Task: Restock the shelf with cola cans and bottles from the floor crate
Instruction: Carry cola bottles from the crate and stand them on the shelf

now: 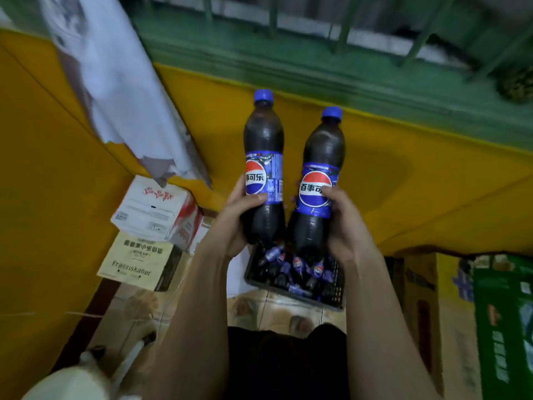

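The left hand [240, 210] has its thumb curled across the label of one cola bottle [264, 168], with the remaining fingers wrapped behind the lower body, so the bottle is firmly gripped. The right hand [343, 217] grips a second cola bottle [318, 183] the same way, thumb pressed on the round red, white and blue logo and fingers hidden behind the plastic. Both bottles stand nearly upright, blue caps at the top, held side by side and close together without clearly touching; the right one leans slightly toward the left at its base.

Directly below the bottles, on the tiled floor, sits a dark crate [337, 298] holding more cola bottles lying jumbled inside. Both forearms reach out over it.

Behind the bottles rises a yellow wall [403, 174] topped by a green ledge [317, 62] with green bars above it. To the left, a torn white sheet [115, 82] hangs diagonally across the yellow surface. Beneath it a white and red carton [155, 212] rests on a pale cardboard box [135, 261] printed with dark lettering. On the right edge stand a brown carton [421, 298] and a green carton [501, 327], near the crate but apart from it. A shelf cannot be made out.
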`<state>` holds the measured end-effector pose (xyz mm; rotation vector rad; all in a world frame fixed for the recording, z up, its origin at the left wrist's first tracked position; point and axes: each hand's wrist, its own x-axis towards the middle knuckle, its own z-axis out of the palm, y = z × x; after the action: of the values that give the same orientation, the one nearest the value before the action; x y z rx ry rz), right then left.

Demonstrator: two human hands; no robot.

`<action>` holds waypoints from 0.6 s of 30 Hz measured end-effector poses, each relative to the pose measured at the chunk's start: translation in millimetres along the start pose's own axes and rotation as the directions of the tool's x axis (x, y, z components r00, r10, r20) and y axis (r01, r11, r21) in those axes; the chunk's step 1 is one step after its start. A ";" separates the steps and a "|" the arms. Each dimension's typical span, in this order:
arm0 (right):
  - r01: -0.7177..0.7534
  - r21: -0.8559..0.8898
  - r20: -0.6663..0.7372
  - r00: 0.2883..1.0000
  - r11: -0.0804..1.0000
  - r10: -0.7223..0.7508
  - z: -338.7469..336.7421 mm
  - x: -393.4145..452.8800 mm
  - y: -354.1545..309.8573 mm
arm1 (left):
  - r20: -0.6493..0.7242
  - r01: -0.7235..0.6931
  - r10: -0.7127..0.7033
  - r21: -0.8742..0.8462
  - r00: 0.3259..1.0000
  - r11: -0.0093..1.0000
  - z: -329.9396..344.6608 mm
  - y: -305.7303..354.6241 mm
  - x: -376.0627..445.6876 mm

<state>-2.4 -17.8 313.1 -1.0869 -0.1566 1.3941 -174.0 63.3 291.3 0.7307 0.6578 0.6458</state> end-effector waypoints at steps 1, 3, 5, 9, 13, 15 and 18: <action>0.001 -0.031 0.039 0.999 1.000 0.000 11.9 -3.7 -8.2 | 0.001 -0.048 0.048 0.024 0.999 0.999 6.1 9.3 -4.9; 0.046 -0.107 0.121 0.992 0.993 -0.033 31.9 -11.1 -24.4 | -0.014 -0.151 0.152 0.057 0.988 0.987 18.1 26.5 -15.1; 0.138 -0.154 0.201 0.974 0.978 -0.106 44.4 -17.4 -39.3 | -0.048 -0.241 0.246 0.089 0.968 0.967 28.5 39.4 -25.8; 0.197 -0.139 0.421 0.899 0.971 -0.122 58.1 -40.7 -56.4 | -0.182 -0.385 0.405 0.138 0.896 0.913 53.2 50.7 -53.3; 0.126 -0.110 0.501 0.864 0.986 -0.054 59.2 -72.0 -63.5 | -0.277 -0.485 0.516 0.177 0.810 0.856 81.3 38.8 -87.4; 0.068 -0.098 0.513 0.858 0.993 -0.008 60.0 -89.4 -62.4 | -0.333 -0.521 0.552 0.185 0.765 0.833 92.2 26.3 -109.5; 0.105 -0.166 0.556 0.831 0.980 0.005 58.2 -113.3 -49.3 | -0.379 -0.556 0.601 0.233 0.704 0.798 102.1 4.3 -149.5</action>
<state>-34.6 -72.8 434.0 -0.7905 -0.7531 1.6416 -194.0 -81.2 398.5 0.9076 0.8829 1.4071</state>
